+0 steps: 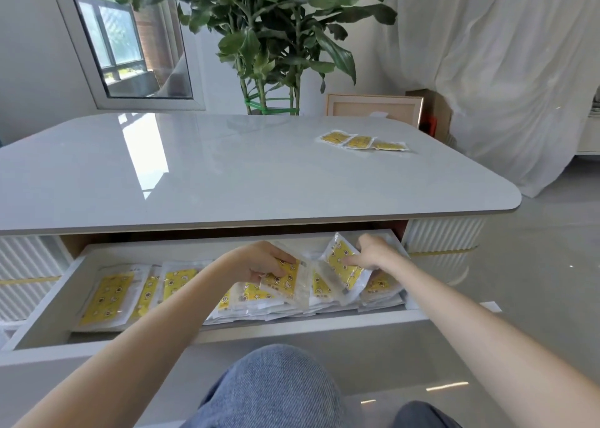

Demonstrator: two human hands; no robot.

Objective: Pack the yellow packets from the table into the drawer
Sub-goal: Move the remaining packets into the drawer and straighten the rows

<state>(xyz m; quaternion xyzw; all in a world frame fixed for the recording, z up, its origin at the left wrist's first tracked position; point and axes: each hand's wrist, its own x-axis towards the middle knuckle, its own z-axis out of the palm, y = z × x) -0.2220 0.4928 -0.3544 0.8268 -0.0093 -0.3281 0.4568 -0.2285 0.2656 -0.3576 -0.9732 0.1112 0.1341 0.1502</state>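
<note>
The white drawer [45, 310] stands pulled out under the glossy grey table [227, 174]. Several yellow packets lie inside it, flat at the left [110, 294] and stacked at the right. My left hand [259, 260] is closed on one yellow packet [284, 284] over the middle of the drawer. My right hand [373, 252] grips a tilted yellow packet [344, 265] over the right-hand stack. Three more yellow packets [362, 142] lie in a row at the table's far right.
A large potted plant [272, 38] stands behind the table, with a framed board [373, 108] to its right and white curtains [503, 70] beyond. My knees in jeans [276, 388] are below the drawer front. A window [130, 38] is at the back left.
</note>
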